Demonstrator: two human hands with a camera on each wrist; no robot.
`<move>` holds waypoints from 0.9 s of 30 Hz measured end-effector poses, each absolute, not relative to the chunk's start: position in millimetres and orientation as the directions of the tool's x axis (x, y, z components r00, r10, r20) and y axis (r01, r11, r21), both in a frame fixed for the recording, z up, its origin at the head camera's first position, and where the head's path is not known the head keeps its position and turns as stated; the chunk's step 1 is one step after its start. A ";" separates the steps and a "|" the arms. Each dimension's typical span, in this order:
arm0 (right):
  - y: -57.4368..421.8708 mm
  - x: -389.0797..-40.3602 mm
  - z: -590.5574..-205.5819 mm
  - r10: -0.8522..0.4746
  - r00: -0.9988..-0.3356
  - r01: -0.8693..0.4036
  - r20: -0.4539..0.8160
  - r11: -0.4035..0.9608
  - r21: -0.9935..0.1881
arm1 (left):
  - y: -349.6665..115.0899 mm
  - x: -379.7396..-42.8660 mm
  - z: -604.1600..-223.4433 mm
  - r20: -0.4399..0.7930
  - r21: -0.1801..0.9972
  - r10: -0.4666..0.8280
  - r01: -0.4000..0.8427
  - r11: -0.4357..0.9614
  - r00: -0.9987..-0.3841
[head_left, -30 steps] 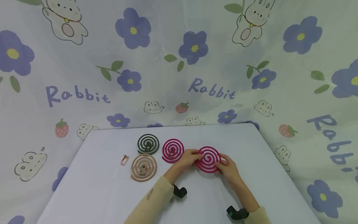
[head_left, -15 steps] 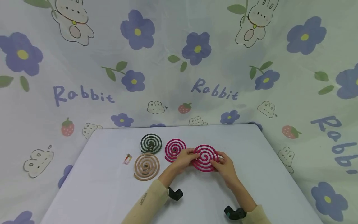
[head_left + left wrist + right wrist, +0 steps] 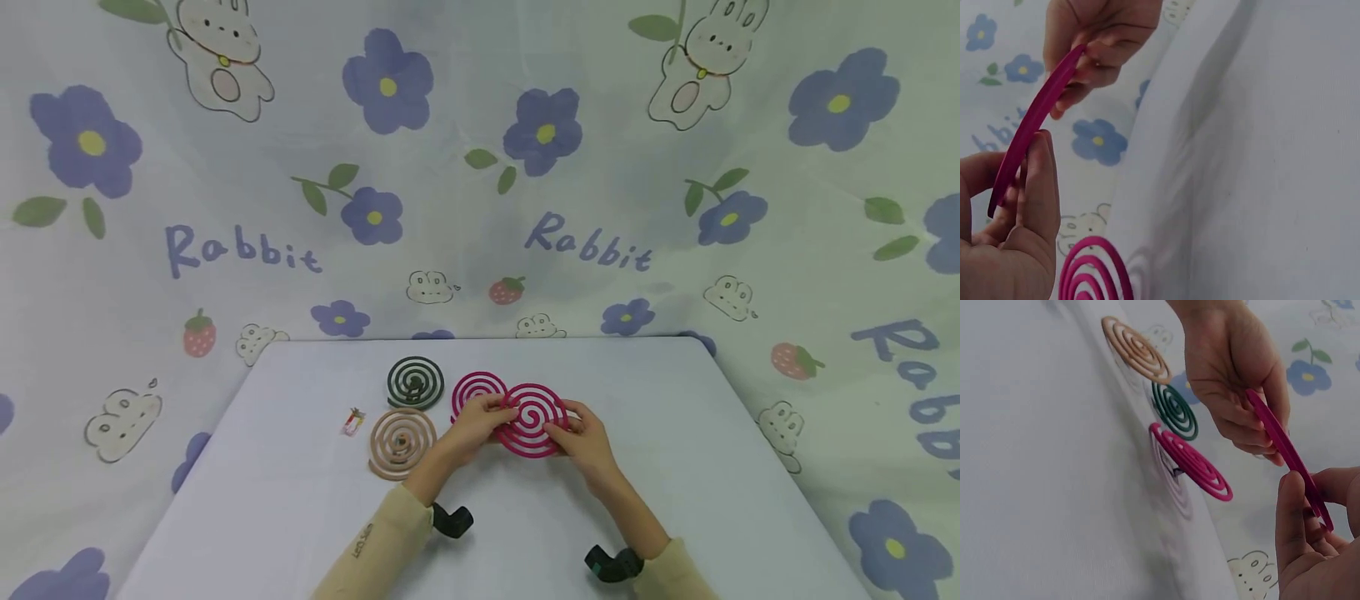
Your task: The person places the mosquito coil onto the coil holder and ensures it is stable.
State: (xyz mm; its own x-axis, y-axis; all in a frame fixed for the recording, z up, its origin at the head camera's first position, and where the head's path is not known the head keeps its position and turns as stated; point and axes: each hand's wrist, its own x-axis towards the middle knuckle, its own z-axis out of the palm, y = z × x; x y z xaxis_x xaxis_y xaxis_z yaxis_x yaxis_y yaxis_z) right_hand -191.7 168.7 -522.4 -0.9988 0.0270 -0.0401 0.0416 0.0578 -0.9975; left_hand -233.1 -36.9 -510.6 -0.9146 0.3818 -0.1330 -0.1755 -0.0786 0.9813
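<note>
Both hands hold a magenta mosquito coil up over the table, its flat spiral facing the head camera. My left hand pinches the left rim between thumb and fingers. On the opposite rim, my right hand grips it the same way, thumb on the front face. Both wrist views catch the coil nearly edge-on and slightly bowed. Just behind the left hand is a second magenta coil, partly covered in the head view; the right wrist view shows it raised on a small dark support.
Left of the hands lie a dark green coil and, nearer, a tan coil, with small pieces at their centres. Beside them is a small red-and-white packet. The white table ends at a patterned cloth.
The hands and held coil have shifted left and slightly up, now overlapping the second magenta coil in the head view. The head camera has turned slightly left. Both grips stay the same.
</note>
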 end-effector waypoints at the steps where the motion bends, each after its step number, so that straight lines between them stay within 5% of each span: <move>1: 165.9 -192.0 -521.8 0.020 -0.999 0.037 -0.036 0.052 -0.998 | -39.6 -233.1 -510.1 -0.130 0.982 0.380 -0.173 -0.081 -0.916; 27: 99.7 -200.7 -515.5 -0.125 -0.992 0.016 -0.019 0.025 -1.000 | -104.4 -225.0 -504.9 -0.156 0.983 0.254 -0.175 -0.054 -0.955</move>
